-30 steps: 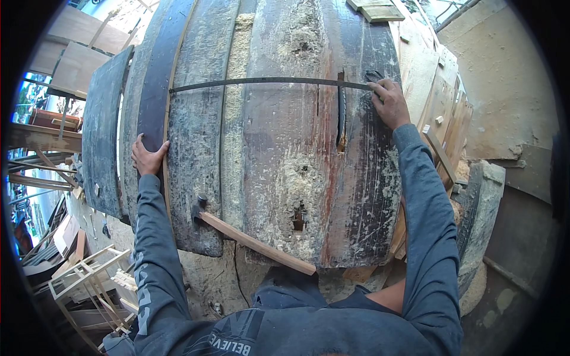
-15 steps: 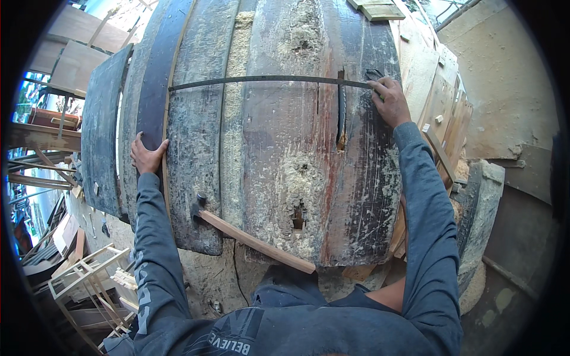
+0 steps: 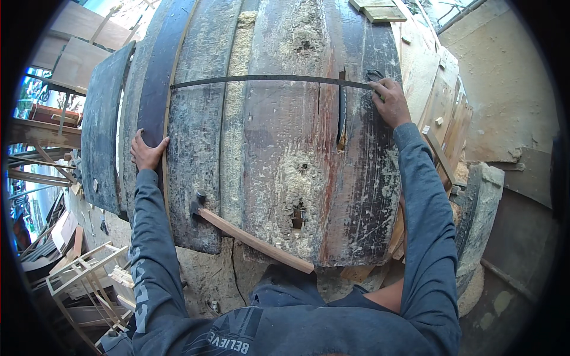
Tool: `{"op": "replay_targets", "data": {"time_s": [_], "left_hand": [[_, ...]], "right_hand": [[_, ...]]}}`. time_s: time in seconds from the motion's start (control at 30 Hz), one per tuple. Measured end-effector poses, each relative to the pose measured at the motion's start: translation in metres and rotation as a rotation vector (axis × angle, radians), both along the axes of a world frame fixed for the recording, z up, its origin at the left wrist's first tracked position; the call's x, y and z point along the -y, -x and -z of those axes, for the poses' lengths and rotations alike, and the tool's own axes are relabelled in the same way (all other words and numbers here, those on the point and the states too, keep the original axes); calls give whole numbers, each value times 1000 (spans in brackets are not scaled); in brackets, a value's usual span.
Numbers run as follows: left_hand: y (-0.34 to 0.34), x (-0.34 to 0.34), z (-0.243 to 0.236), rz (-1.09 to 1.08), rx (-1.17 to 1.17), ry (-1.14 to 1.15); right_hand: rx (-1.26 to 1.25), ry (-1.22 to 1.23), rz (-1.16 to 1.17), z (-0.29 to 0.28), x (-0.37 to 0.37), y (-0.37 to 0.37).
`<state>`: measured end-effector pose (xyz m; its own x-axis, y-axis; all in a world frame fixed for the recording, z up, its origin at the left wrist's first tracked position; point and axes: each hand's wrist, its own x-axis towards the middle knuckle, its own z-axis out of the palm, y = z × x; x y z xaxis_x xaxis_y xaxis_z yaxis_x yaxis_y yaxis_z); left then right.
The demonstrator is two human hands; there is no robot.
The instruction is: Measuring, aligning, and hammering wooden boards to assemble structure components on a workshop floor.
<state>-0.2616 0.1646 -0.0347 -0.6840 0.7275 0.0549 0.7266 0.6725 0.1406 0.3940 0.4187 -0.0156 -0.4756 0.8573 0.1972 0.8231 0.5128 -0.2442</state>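
My left hand (image 3: 148,152) grips a long dark board (image 3: 159,89) across its width, with the thumb over the light right edge and the fingers toward the other side. That board lies lengthwise on the worn plank bench (image 3: 279,127). From its light edge a tape measure (image 3: 261,78) stretches across the bench to the right. My right hand (image 3: 392,101) pinches the tape's right end, and the hand partly covers what it holds. Near the bench's front edge rests a hammer (image 3: 255,240) with a wooden handle, its dark head toward the left; neither hand touches it.
The bench has a narrow slot (image 3: 342,115) and a ragged hole (image 3: 298,216). Sawdust lies in a groove along it. Wooden boards (image 3: 442,101) lean at the right. A light wooden frame (image 3: 86,276) stands at lower left, and short planks (image 3: 380,10) lie at the far right corner.
Almost nothing differs. My left hand has slid very slightly away from me along the board; the tape, my right hand and the hammer keep their places.
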Motion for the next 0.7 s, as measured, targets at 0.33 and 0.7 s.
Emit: {"op": "replay_targets", "data": {"time_s": [0.33, 0.7], "left_hand": [[-1, 1, -1, -9, -18, 11], [2, 5, 4, 36, -26, -22]], "right_hand": [[-13, 17, 7, -2, 1, 1], [-19, 5, -11, -1, -1, -1]]}}
